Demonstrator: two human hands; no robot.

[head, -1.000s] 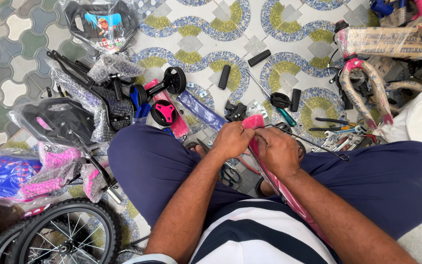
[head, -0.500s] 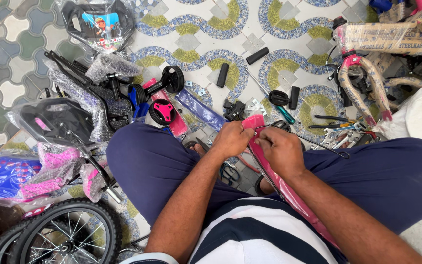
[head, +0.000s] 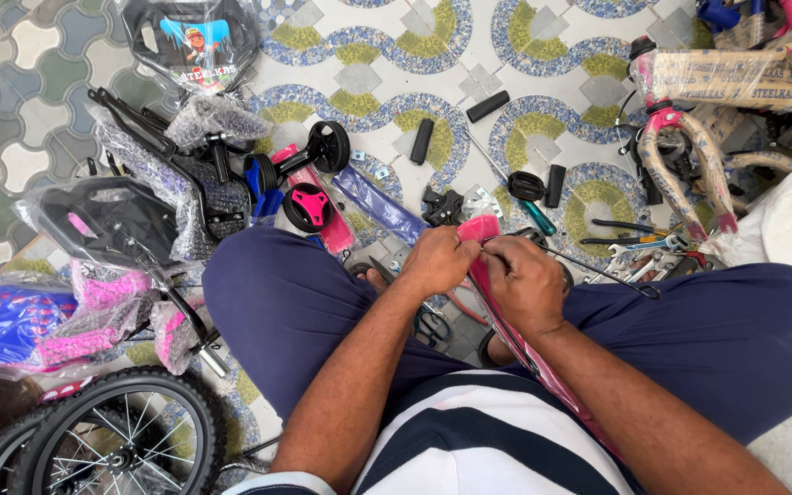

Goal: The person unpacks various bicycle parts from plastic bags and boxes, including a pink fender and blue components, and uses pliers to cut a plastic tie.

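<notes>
Clutching a pink mudguard — left hand, right hand together.

Glossy pink mudguard in clear plastic wrap, thin metal stay, matt rubber tyre, bubble-wrapped frame, smooth tiled floor.

Seated cross-legged on a patterned tile floor, a person grips a pink mudguard with the left hand and right hand, small training wheels and tools scattered nearby.
</notes>
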